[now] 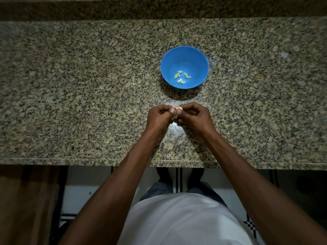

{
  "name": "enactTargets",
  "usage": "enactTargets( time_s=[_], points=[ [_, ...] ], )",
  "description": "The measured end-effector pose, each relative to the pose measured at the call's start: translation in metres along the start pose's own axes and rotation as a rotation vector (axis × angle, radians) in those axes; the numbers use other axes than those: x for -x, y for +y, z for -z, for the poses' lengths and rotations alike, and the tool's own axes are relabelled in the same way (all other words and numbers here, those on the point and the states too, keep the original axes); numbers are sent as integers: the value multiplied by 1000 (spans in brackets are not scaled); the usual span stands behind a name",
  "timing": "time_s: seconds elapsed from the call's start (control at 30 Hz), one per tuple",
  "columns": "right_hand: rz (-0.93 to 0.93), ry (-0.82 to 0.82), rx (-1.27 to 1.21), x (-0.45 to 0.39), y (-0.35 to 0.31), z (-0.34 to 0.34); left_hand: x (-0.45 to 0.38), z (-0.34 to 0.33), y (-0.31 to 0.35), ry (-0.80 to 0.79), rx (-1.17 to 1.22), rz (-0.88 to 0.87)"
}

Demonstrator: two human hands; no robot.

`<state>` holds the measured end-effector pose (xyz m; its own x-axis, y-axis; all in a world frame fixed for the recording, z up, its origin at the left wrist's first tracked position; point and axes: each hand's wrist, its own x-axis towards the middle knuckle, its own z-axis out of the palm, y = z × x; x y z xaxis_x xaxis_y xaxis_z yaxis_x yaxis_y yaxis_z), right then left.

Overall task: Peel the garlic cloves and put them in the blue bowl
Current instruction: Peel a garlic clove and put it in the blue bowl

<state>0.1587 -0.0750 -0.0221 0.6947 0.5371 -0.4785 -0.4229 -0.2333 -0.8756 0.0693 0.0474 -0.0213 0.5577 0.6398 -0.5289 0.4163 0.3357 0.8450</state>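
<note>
A blue bowl [184, 55] stands on the granite counter, a little beyond my hands, with several pale peeled garlic cloves [182, 77] at its bottom. My left hand [159, 117] and my right hand [192, 115] meet just above the counter in front of the bowl. Both pinch one piece of garlic [176, 109] between thumbs and curled fingers; its pale papery skin shows between the fingertips. Most of that garlic is hidden by my fingers.
The speckled granite counter [88, 85] stretches wide to both sides, with a raised back ledge [159, 9] behind it. A small pale scrap [134, 84] lies left of the bowl. The counter's front edge [106, 160] runs just below my forearms.
</note>
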Motion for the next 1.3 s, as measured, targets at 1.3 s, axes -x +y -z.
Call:
enactTargets(
  time_s=[1.3],
  points=[
    [289,117,558,5,-4,18,13,25,-15,-102,-96,-147]
  ],
)
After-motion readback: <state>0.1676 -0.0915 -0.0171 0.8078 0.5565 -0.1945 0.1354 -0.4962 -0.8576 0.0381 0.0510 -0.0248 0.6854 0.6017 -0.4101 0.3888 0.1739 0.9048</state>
